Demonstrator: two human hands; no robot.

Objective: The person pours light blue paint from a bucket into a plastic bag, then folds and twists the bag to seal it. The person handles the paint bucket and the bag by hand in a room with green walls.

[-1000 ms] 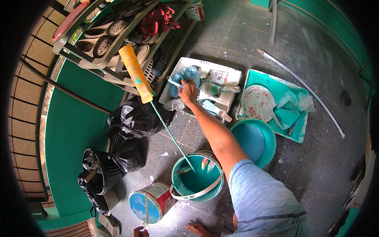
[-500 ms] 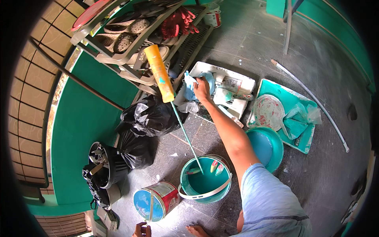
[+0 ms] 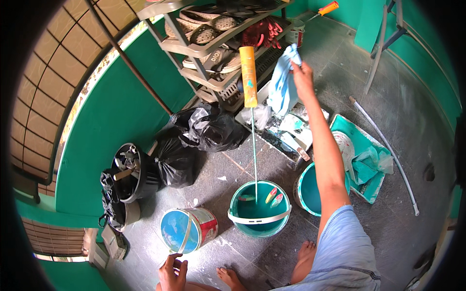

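In my right hand (image 3: 303, 80) is a bunched light blue cloth (image 3: 282, 85), held up above a paint-smeared white tray (image 3: 316, 115). A brush (image 3: 295, 145) lies across the tray's near side. My left hand (image 3: 172, 272) is low, its fingers curled close to the handle of a red-and-white paint bucket (image 3: 208, 224) with blue paint on its top. Whether those fingers grip anything is hidden. Between my arms stands a bucket of green paint (image 3: 259, 230), its white handle down across the near rim. A paint-stained orange handle (image 3: 248, 77) on a thin rod rises from it.
A shoe rack (image 3: 204, 51) stands far left, with black bags (image 3: 211, 128) and a bin (image 3: 141, 182) below. Beside my right forearm are a green basin (image 3: 308, 189) and a green tray (image 3: 366, 186). A pipe (image 3: 388, 145) lies farther right. My bare feet (image 3: 230, 277) are near.
My right hand has lifted the light blue cloth up out of the white tray. My left hand remains by the red-and-white bucket. The whole view has shifted.
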